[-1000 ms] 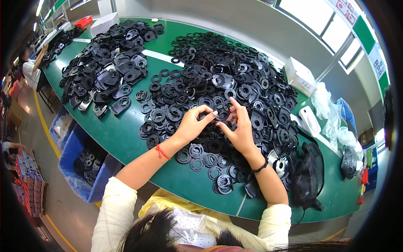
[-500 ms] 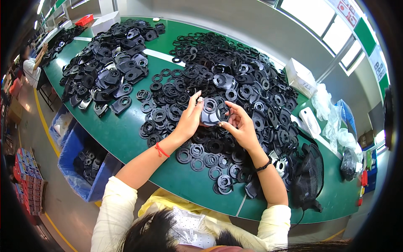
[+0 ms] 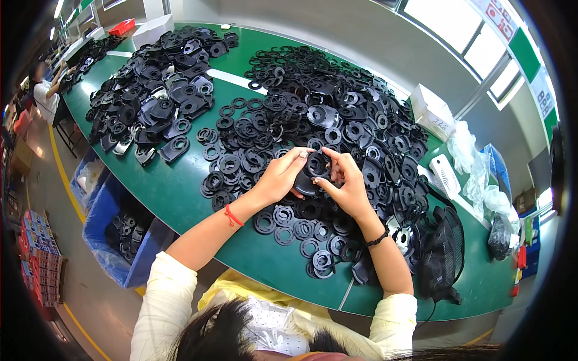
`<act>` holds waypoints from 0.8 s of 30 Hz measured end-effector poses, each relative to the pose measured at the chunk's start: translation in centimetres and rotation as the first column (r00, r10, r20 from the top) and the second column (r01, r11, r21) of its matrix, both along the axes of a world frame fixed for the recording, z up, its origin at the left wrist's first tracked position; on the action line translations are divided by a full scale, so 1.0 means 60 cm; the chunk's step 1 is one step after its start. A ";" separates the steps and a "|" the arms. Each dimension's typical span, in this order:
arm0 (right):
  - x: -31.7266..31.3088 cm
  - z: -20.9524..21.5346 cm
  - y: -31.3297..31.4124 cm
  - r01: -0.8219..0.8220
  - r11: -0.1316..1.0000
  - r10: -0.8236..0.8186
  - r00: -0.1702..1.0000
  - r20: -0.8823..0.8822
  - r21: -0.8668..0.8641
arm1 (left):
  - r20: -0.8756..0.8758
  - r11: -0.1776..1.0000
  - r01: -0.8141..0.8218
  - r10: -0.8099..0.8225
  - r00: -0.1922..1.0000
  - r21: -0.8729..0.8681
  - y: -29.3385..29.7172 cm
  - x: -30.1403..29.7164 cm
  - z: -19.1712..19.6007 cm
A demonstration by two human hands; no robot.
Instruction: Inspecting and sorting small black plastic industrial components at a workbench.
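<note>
Both hands meet over the middle of the green worktop [image 3: 180, 198], holding one black plastic part [image 3: 312, 174] with a round ring on it just above the heap of black rings [image 3: 301, 120]. The left hand [image 3: 278, 177] has its fingers closed on the part's left side, thumb beneath; the right hand [image 3: 346, 186] has its fingertips pinched on the right rim. A second heap of flat black parts [image 3: 156, 102] lies toward the far left corner. Below the worktop's left edge stands a blue bin [image 3: 105, 240] lined with clear plastic, holding more black rings. A white box [image 3: 430, 111] sits at the far edge, and clear plastic bags [image 3: 475, 162] lie near the right end.
</note>
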State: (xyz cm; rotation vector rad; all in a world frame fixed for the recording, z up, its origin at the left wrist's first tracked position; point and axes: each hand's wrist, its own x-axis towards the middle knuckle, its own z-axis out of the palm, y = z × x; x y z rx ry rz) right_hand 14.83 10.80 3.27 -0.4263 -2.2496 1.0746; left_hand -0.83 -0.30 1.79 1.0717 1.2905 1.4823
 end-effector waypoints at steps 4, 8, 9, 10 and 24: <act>0.000 0.005 -0.004 0.019 0.998 -0.021 0.999 0.034 0.063 | -0.060 1.000 -0.018 0.018 0.998 0.001 0.003 0.004 -0.003; 0.000 -0.001 -0.003 0.057 0.993 -0.060 0.998 0.027 0.106 | -0.155 0.999 -0.042 0.044 0.987 0.015 0.002 0.012 0.001; -0.001 -0.001 -0.005 0.056 0.993 -0.059 0.998 0.027 0.106 | -0.156 0.999 -0.043 0.045 0.987 0.015 0.002 0.013 -0.001; -0.001 -0.001 -0.006 0.068 0.990 -0.072 0.997 0.029 0.125 | -0.158 0.998 -0.053 0.055 0.986 0.021 0.002 0.013 -0.004; -0.004 -0.003 -0.008 0.135 0.987 -0.133 0.991 -0.031 0.089 | -0.554 0.988 -0.096 0.148 0.819 0.122 0.000 0.011 -0.006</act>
